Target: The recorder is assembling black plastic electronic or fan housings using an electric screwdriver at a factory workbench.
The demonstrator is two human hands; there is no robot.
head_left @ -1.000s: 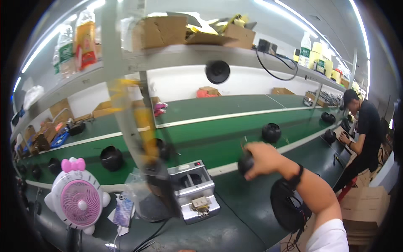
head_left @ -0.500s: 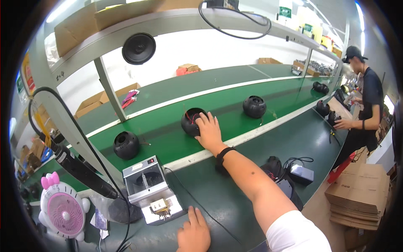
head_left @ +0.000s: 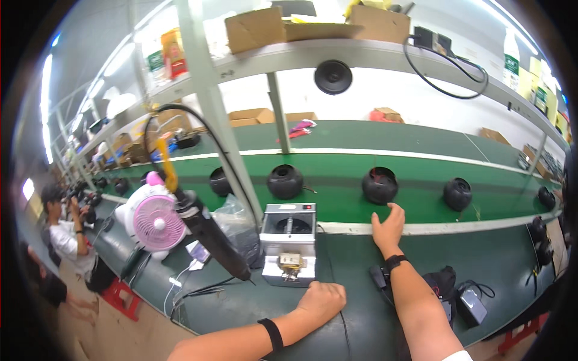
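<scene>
My right hand (head_left: 388, 228) is at the white edge strip of the green belt (head_left: 337, 207), with its fingers apart and nothing in them. Just beyond its fingertips sits a round black shell (head_left: 380, 188), open at the top with red wires inside; fingers and shell look slightly apart. My left hand (head_left: 323, 301) rests curled on the dark green bench, closed with nothing visible in it. Beside it stands a small grey-and-silver bench machine (head_left: 289, 246) with a dark round part under its cover. More round black shells, one to the left (head_left: 285, 182) and one to the right (head_left: 457, 194), sit on the belt.
A pink-and-white fan (head_left: 158, 222) and a hanging black power screwdriver (head_left: 214, 237) stand left of the machine. A black cable runs down beside my left hand. At right lie a power adapter (head_left: 472, 305) and black bags. Co-workers (head_left: 69, 234) are at the far left.
My right hand has drawn back from the wired shell toward the belt's near edge. My left hand's extended fingers have curled. The view has swung left.
</scene>
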